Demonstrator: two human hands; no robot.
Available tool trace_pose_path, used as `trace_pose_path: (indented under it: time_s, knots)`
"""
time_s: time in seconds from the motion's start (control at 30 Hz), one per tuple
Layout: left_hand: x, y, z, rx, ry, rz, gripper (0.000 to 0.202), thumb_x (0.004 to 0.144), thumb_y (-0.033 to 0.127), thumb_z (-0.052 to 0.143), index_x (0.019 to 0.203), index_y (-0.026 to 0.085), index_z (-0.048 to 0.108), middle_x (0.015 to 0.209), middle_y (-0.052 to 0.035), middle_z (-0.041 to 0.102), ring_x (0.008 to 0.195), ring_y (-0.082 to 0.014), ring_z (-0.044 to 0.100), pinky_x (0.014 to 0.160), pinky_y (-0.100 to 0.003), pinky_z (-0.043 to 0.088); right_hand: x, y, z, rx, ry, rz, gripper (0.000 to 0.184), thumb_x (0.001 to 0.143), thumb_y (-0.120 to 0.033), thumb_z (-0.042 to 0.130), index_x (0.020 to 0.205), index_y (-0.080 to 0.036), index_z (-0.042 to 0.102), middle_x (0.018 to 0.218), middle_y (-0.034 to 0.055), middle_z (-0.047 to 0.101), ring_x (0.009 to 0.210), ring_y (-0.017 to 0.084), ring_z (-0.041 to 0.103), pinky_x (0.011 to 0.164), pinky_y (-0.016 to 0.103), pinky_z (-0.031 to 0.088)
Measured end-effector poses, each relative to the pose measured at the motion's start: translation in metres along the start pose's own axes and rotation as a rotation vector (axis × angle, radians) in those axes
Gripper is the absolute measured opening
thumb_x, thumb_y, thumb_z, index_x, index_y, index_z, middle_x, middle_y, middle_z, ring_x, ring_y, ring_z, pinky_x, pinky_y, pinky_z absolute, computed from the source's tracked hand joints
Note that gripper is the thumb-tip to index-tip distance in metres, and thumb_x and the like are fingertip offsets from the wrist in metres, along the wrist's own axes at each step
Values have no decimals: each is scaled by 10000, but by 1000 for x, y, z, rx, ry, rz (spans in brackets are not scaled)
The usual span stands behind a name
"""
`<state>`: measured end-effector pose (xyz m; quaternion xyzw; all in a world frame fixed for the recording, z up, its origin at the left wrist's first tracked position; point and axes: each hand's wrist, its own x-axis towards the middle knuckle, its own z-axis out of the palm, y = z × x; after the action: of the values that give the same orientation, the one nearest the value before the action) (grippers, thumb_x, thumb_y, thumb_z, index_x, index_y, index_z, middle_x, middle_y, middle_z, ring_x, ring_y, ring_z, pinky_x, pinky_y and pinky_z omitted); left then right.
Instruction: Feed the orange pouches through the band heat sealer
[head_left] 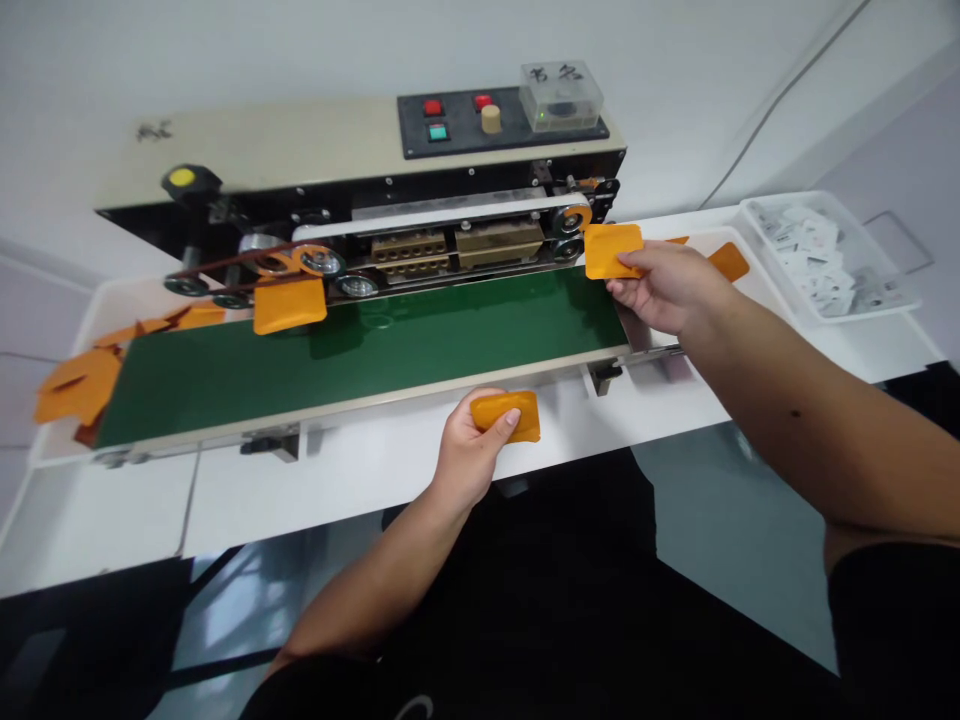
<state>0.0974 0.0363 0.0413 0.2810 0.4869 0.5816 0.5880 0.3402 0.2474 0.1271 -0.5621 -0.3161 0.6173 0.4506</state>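
Note:
My left hand [474,440] is closed on an orange pouch [517,405], or a small stack of them, just in front of the conveyor edge. At the right end of a band sealer [360,180], my right hand [664,285] pinches another orange pouch [611,250], its far edge close by the sealer's rollers. A third orange pouch [291,305] hangs from the rollers at the left, above the green conveyor belt [442,325].
Orange pouches [79,385] fill a white tray at the left end. Behind my right hand, a white tray [750,245] holds more orange pouches. A clear bin [829,255] of white packets stands far right. Buttons and a knob [490,119] sit on the machine's top.

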Motion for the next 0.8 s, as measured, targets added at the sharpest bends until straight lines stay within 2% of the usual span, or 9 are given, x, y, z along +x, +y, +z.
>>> trace_pose_path:
  time_s: [0.13,0.3,0.43,0.53,0.63,0.8]
  knots:
    - [1,0,-4,28,6,10,479,788,464,983,1070,188,712,927,-16,731,821,-148,674,748,-280,608,9,3,5,-13,-12,16,184,941,-65,709,1035,-216,664,963,66,754,605,121,687,521,225,658]
    - [2,2,-6,29,10,4,493,776,483,984,1060,189,709,942,-23,741,832,-161,687,757,-292,608,8,2,15,-72,-48,16,137,972,-113,750,980,-215,658,807,44,708,587,133,693,532,232,654]
    - [2,2,-7,40,19,12,494,768,494,984,1047,190,712,922,-20,737,812,-162,680,742,-292,598,-4,3,20,-110,-89,42,140,1012,-241,773,963,-215,645,843,78,749,650,170,749,530,235,647]
    - [2,1,-9,44,16,7,485,775,492,978,1050,192,714,919,-21,735,812,-164,679,743,-292,597,-24,7,16,-178,-124,47,212,1001,-371,813,982,-219,666,926,108,786,695,191,773,497,231,610]
    - [0,0,-10,11,18,-9,484,803,503,957,1090,196,718,959,-29,749,849,-170,694,789,-307,608,-53,16,9,-232,-134,3,232,978,-427,836,1021,-232,716,930,78,779,688,183,764,484,230,567]
    - [-3,1,-1,-11,-10,-18,478,844,547,915,1124,200,743,1033,-57,782,937,-206,731,857,-341,618,-107,56,-4,-270,-241,-129,290,883,-461,904,1030,-249,773,896,43,753,699,179,738,516,254,543]
